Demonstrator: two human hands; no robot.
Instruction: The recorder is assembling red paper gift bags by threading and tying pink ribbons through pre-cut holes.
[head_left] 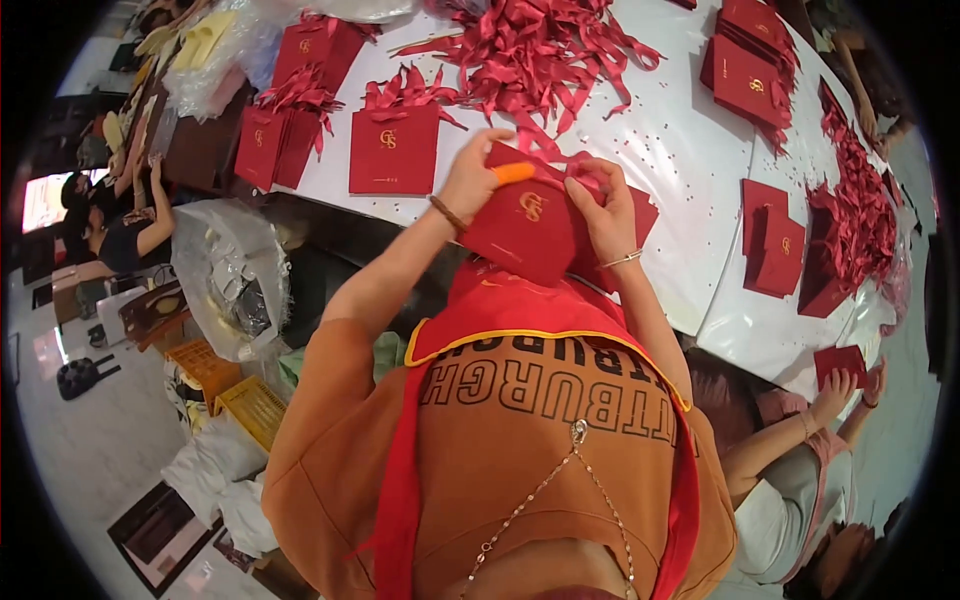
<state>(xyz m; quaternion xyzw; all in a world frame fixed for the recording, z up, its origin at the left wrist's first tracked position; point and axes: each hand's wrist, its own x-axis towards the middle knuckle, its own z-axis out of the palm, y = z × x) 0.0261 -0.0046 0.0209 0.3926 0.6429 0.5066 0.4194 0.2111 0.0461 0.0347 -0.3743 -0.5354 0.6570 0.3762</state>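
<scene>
A red paper gift bag [525,235] with a gold emblem is held up in front of my body, tilted. My left hand [470,182] grips its upper left edge, and an orange sleeve [515,173] covers one of its digits. At the bag's top right, my right hand [610,215] is closed, thumb against fingers, around a red ribbon [580,168] at the rim. The exact pinch is partly hidden by the fingers. More red bags [640,215] lie beneath and to the right of this one.
On the white table [680,130] lies a large heap of red ribbons [540,60]. A ribboned bag [393,150] and stacked bags [265,150] lie left; further bags [775,250] lie right. A co-worker's hand [838,395] holds a red piece at lower right. A clear plastic sack [235,270] hangs left.
</scene>
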